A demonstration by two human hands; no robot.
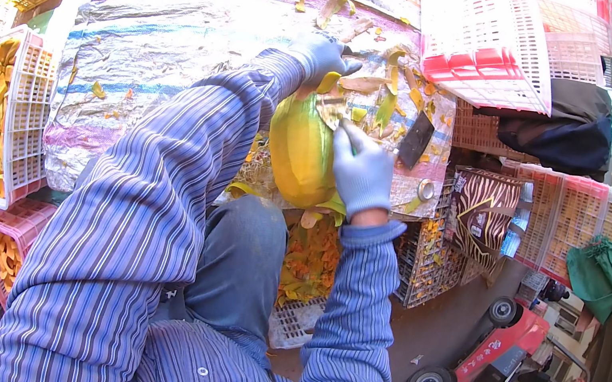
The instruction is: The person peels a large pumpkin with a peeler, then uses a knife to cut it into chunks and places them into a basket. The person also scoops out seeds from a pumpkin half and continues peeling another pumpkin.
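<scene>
A large yellow-green fruit, perhaps a squash or papaya (pixel 303 151), lies partly peeled at the near edge of the sheet-covered table (pixel 182 61). Its far end is under my gloved left hand (pixel 322 59), which grips it from above. On its right side, my gloved right hand (pixel 363 167) closes around a small peeling tool (pixel 330 111). The tool's head is against the fruit's skin, and its handle is mostly hidden by my fingers. Peel strips (pixel 385 110) are strewn to the right of the fruit. A dark flat blade (pixel 416 139) lies among them.
Below the table edge, a crate holds orange and green peelings (pixel 310 258). White-and-red crates (pixel 475 49) stand at the right, with a patterned bag (pixel 484 215) nearby. At the left, a crate (pixel 30 114) contains yellow pieces. A red wheeled cart (pixel 497 356) stands at the lower right.
</scene>
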